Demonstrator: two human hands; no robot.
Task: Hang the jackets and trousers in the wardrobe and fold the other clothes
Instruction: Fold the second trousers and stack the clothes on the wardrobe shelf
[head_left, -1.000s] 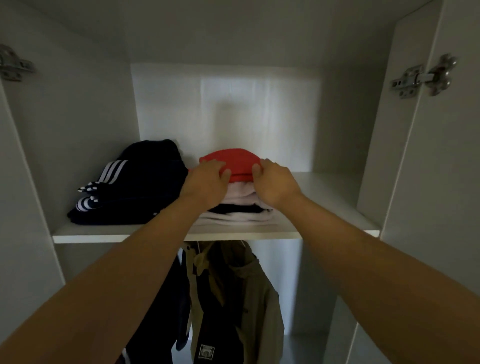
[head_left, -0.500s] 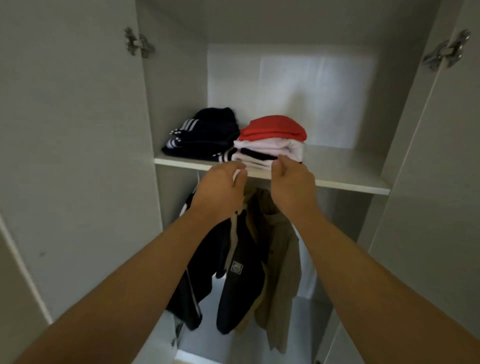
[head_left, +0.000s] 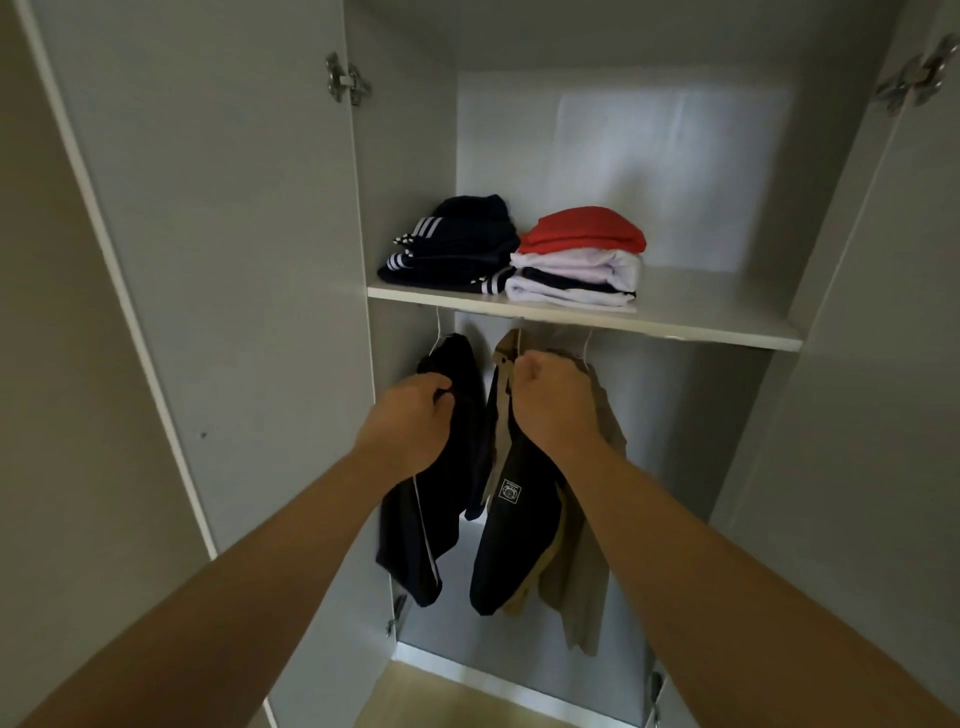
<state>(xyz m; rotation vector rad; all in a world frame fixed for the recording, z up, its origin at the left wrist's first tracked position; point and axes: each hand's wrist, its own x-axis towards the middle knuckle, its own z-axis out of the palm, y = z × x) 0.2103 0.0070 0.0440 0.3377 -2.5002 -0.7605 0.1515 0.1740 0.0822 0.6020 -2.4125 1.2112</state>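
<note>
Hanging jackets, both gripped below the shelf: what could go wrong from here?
Pulling down with the left hand on the dark jacket or the right hand on the beige-and-navy jacket could slide either off its thin hanger. The folded stack sits at the front edge of the shelf just above; a hand lifting could knock it off.

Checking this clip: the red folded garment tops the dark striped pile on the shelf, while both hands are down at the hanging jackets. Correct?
Not quite. The head view shows the red folded garment topping the white stack, beside the dark striped pile on the shelf. The rest holds: the left hand grips the dark jacket, the right hand the tan-and-black jacket.
</note>
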